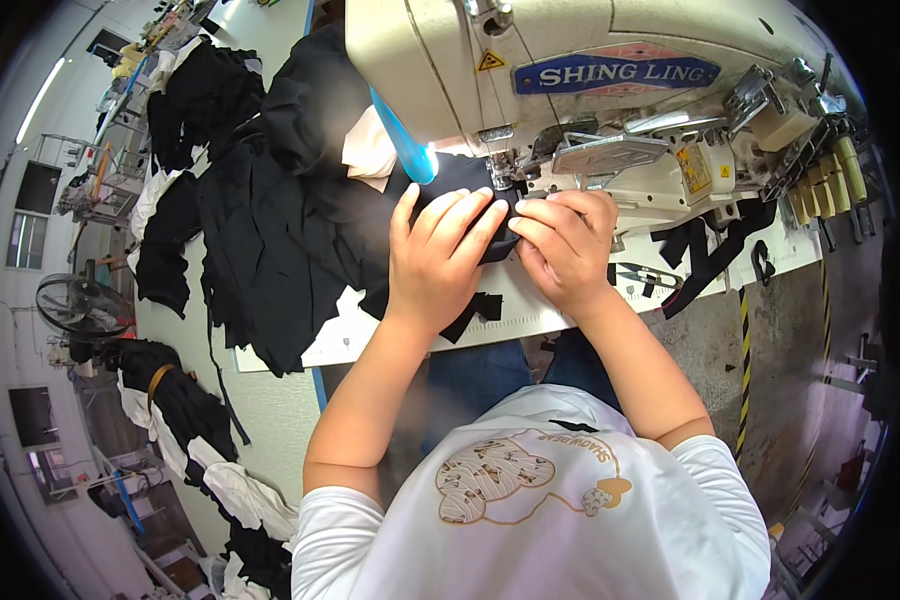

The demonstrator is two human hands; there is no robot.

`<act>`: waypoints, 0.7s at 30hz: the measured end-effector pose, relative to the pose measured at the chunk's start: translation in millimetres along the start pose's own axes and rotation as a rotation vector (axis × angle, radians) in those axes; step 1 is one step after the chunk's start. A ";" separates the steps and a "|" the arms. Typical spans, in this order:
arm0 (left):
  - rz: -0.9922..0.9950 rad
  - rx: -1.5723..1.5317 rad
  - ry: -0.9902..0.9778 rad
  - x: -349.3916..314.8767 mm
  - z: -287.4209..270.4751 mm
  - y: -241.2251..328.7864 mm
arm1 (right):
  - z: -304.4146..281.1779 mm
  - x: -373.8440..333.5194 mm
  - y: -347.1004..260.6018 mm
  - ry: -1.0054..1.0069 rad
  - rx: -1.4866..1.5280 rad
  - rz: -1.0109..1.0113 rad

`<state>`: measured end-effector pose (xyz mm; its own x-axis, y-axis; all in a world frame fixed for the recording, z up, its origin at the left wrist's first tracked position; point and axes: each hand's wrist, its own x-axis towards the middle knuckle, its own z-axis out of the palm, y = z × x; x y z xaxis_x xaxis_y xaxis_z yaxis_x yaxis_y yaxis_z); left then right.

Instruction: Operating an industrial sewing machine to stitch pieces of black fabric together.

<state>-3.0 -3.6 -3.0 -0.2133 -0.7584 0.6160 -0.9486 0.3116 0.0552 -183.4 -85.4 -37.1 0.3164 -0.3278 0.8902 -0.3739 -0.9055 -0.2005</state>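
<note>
Two hands on the black cloth (460,174), upper middle of the frame, right by the sewing machine's (420,70) needle. Left hand (438,250) lies spread on top, probably keeping it flat; right hand (567,250) is curled at it, can't tell if pinching. White table's (342,340) edge is near the wrists; snips (650,276) crowd the right side.

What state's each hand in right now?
Left hand: open, fingers spread on the black cloth.
Right hand: fingers bent at the cloth; whether it pinches it can't be told.
</note>
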 end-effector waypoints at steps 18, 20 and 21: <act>0.253 0.035 0.065 23.8 -1.5 -29.7 | -0.9 5.5 -8.2 -0.041 0.050 0.055; 0.266 0.007 0.073 17.9 0.4 -20.7 | -6.3 2.3 -1.4 -0.030 0.003 0.043; 0.236 0.021 0.089 14.7 4.7 -14.9 | -6.7 1.6 -0.5 -0.030 0.000 0.044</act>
<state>6.9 -22.0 1.5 -0.4093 -0.6122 0.6765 -0.8796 0.4618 -0.1143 -188.6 -83.7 -32.8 0.3259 -0.3751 0.8678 -0.3880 -0.8901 -0.2390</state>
